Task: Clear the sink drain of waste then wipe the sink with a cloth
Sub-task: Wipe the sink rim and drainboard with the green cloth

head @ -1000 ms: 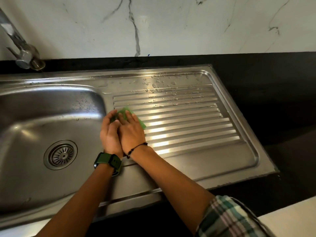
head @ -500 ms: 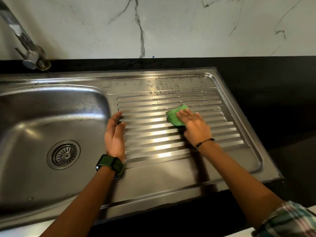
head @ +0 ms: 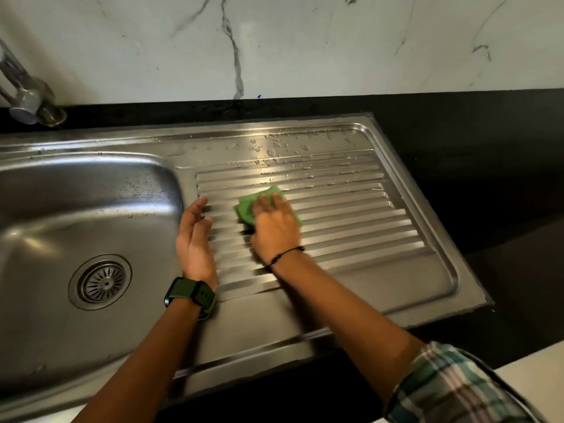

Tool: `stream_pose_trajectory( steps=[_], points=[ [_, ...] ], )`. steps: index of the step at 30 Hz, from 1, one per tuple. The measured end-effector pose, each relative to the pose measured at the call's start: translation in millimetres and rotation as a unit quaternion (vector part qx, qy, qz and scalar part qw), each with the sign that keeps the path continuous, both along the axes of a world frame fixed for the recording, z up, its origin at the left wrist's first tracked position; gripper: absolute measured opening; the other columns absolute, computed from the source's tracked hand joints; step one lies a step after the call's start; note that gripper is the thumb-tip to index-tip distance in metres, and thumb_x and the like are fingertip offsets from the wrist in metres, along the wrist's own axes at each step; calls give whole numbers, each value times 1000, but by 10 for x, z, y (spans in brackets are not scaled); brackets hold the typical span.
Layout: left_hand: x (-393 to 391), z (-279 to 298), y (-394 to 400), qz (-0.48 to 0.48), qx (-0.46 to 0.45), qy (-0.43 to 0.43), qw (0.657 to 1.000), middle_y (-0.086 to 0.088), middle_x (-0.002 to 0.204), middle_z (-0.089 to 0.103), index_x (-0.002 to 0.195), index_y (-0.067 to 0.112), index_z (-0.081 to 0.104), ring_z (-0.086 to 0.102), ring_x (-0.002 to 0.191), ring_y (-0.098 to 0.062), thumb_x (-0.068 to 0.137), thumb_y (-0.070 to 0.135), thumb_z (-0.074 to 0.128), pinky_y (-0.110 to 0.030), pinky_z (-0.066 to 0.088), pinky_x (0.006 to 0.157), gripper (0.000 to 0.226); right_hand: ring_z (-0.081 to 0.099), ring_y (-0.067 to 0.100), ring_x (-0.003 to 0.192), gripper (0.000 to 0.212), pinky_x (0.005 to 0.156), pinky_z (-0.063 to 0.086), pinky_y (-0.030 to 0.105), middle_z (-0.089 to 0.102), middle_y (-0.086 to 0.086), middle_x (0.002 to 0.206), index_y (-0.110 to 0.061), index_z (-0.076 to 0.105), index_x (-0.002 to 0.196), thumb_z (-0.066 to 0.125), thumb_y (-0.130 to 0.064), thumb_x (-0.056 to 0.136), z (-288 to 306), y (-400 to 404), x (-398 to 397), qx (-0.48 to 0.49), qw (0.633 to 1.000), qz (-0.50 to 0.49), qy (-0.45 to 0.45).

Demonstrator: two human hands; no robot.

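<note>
The right hand (head: 276,227) slides the green cloth (head: 247,210) back left along the ribs. It now sits near the left hand (head: 195,239).

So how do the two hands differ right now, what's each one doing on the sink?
The right hand presses flat on the green cloth; the left hand holds nothing. The right hand lies palm down, mid-drainboard; the left hand stands on edge at the ribs' left end, beside the basin. The left wrist wears a green watch; the right wrist wears a thin black bracelet. Both have straight fingers and rest on the drainboard.
</note>
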State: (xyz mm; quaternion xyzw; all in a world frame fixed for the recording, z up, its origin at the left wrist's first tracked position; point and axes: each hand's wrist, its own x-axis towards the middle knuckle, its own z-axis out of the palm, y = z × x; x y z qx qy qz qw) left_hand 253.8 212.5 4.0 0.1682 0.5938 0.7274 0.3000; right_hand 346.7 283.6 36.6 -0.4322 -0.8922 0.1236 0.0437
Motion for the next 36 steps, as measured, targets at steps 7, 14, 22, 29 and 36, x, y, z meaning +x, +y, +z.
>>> stream_pose_trajectory(
  steps=[7, 14, 22, 29, 36],
  points=[
    [-17, 23, 5, 10, 24, -43, 999, -10, 125, 56, 119, 14, 53, 52, 120, -22, 75, 18, 44, -34, 42, 102, 46, 12, 29, 145, 47, 120, 5, 36, 26, 10, 154, -9, 24, 144, 27, -24, 99, -117, -229, -541, 31, 991, 121, -38],
    [-2, 14, -3, -1, -70, 55, 996, -6, 128, 56, 124, 19, 52, 52, 118, -19, 79, 29, 42, -44, 41, 104, 47, 17, 20, 145, 47, 118, 8, 33, 28, 4, 154, -14, 30, 142, 32, -16, 95, -101, 43, -170, 45, 981, 183, -47],
    [-1, 38, -31, -45, -110, 123, 985, 5, 126, 54, 125, 28, 50, 51, 115, -13, 81, 35, 40, -33, 40, 101, 46, 22, 20, 143, 71, 119, 11, 36, 31, 6, 152, -13, 35, 141, 48, 6, 74, 6, 901, 1240, 20, 996, 6, -91],
    [13, 86, -30, -51, -115, 121, 985, 6, 120, 56, 124, 28, 51, 53, 103, -8, 80, 36, 41, -34, 43, 99, 46, 31, 25, 139, 66, 110, 34, 43, 33, 3, 151, -16, 42, 138, 46, 10, 78, 113, 1291, 1779, -14, 985, -158, -73],
    [14, 113, -30, -29, -81, 45, 995, -1, 126, 56, 119, 28, 55, 51, 117, -27, 75, 30, 44, -47, 42, 102, 45, 46, 44, 119, 58, 103, 38, 45, 36, 15, 147, -16, 45, 135, 49, 3, 80, 45, 1115, 1429, -20, 973, -226, -45]
  ],
)
